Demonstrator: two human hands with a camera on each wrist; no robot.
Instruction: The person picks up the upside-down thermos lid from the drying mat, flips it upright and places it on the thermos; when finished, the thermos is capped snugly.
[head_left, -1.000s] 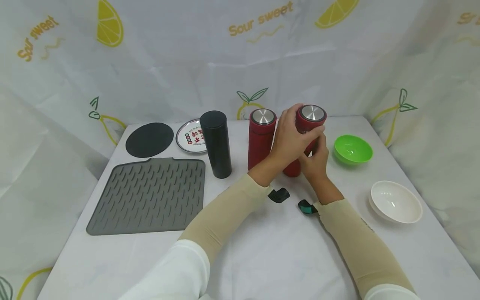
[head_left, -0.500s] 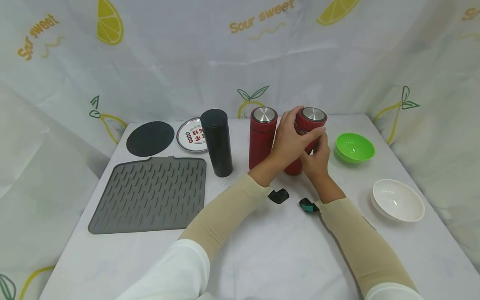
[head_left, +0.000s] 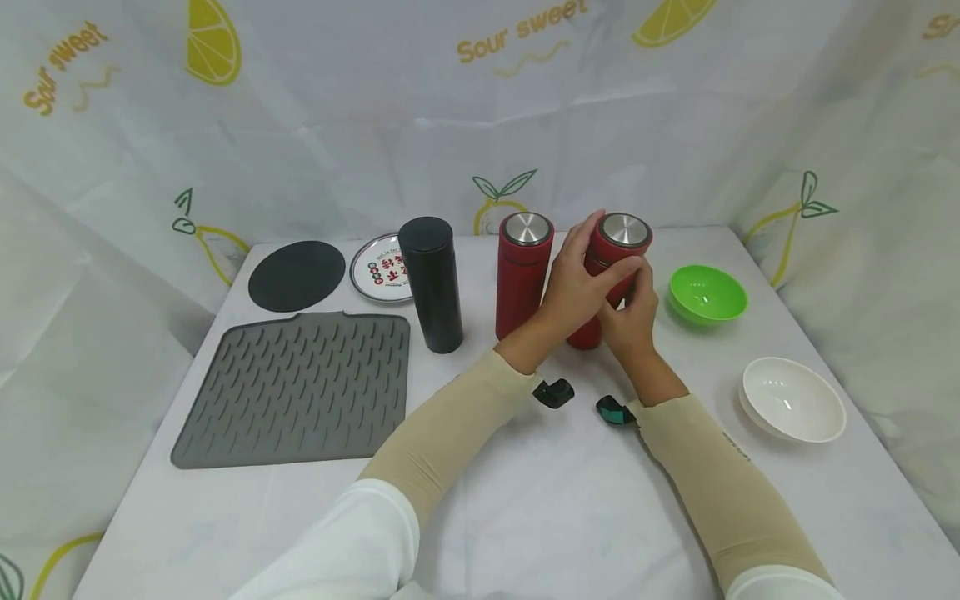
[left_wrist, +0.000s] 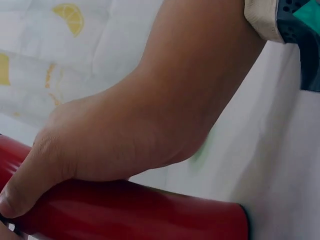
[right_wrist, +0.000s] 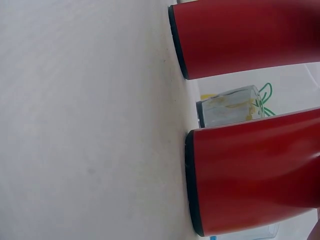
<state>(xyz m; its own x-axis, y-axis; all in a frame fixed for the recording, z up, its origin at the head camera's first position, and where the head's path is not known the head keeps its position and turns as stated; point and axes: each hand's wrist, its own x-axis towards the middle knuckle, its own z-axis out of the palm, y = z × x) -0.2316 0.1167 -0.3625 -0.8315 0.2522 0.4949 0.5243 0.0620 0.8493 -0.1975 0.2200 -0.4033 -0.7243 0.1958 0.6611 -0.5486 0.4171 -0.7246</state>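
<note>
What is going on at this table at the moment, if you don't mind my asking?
A person has both hands on the right-hand red flask, which stands on the white table. The left hand wraps around its upper part near the steel-topped lid, and the right hand grips the body lower down. The lid is on. A second red flask and a black flask stand to the left; a green bowl and a white bowl sit to the right.
</note>
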